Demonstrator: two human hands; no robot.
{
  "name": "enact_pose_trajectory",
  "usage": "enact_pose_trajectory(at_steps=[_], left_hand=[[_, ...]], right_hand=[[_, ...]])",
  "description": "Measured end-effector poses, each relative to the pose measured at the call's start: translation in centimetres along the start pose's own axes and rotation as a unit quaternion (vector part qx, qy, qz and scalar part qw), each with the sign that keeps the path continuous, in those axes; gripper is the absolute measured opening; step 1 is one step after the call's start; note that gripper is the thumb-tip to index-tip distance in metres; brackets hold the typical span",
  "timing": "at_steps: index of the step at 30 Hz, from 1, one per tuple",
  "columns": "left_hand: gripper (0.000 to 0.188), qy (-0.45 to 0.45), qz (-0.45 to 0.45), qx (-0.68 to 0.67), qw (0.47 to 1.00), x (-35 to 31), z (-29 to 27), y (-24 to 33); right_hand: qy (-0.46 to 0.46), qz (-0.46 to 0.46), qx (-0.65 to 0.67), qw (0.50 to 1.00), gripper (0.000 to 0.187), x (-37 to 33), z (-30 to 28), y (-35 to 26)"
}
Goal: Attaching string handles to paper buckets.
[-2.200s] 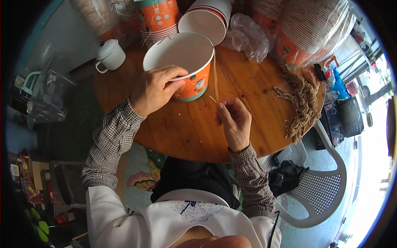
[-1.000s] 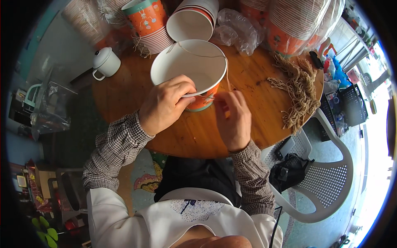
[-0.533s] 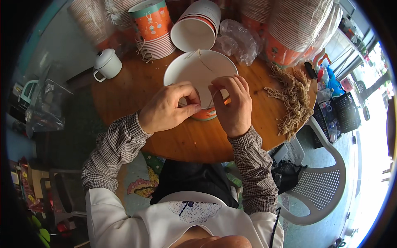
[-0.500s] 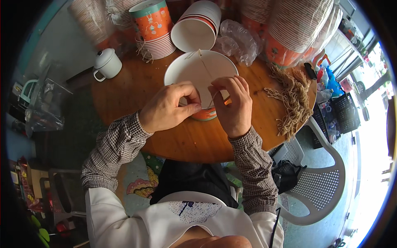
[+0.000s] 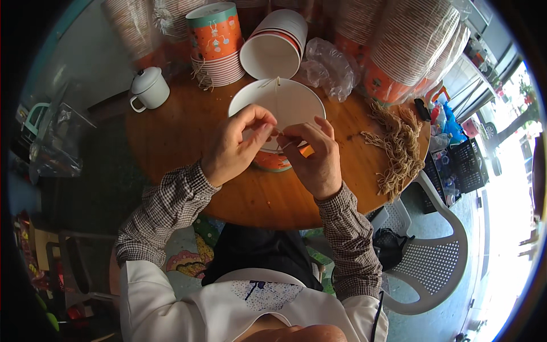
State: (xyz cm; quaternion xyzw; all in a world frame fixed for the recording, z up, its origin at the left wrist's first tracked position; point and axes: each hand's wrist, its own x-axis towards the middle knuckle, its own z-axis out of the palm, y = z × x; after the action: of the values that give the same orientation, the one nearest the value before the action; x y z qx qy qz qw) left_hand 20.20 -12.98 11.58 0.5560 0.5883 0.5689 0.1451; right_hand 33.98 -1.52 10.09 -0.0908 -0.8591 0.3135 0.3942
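Observation:
A large paper bucket (image 5: pixel 242 101), white inside and orange outside, stands in front of me at the table's middle. A thin beige string (image 5: pixel 277 101) is knotted at its far rim and runs across the opening to my hands. Over the near rim, my left hand (image 5: pixel 231 142) has thumb and fingertips bent together on the string's end. My right hand (image 5: pixel 315 158) pinches the same string just beside it, over the bucket's near right edge. The fingertips nearly meet, and the small piece of string between them is hard to make out.
A heap of cut beige strings (image 5: pixel 399 142) lies right on the round wooden table (image 5: pixel 228 202). Behind stand orange bucket stacks (image 5: pixel 213 43), nested buckets on their side (image 5: pixel 270 54), crumpled plastic (image 5: pixel 330 68) and bagged stacks (image 5: pixel 410 45). A white lidded mug (image 5: pixel 151 88) stands left; a plastic chair (image 5: pixel 433 262) is right.
My hands have come closer together at the near rim, the left turning more upright. The string across the opening has swung straighter. My view has shifted slightly.

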Motion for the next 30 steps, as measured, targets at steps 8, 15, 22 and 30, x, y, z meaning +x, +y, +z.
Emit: enact_pose_trajectory(at_steps=[8,15,22,30], left_hand=[[0.018,-0.073,-0.043,-0.021,0.996,0.3,-0.4,0.2],[0.013,-0.075,-0.054,0.074,0.993,0.4,-1.0,0.8],[0.014,-0.112,-0.045,0.031,0.992,0.3,-0.6,1.3],[0.015,-0.139,-0.07,-0.006,0.988,0.2,-0.3,2.1]], right_hand=[[0.029,-0.022,0.022,0.999,0.013,0.1,0.2,0.2],[0.037,-0.023,0.051,0.998,0.018,-0.4,-2.6,0.2],[0.015,-0.095,-0.027,0.995,0.017,1.2,-2.4,-0.9],[0.007,-0.103,-0.082,0.991,0.017,2.3,-2.5,0.0]])
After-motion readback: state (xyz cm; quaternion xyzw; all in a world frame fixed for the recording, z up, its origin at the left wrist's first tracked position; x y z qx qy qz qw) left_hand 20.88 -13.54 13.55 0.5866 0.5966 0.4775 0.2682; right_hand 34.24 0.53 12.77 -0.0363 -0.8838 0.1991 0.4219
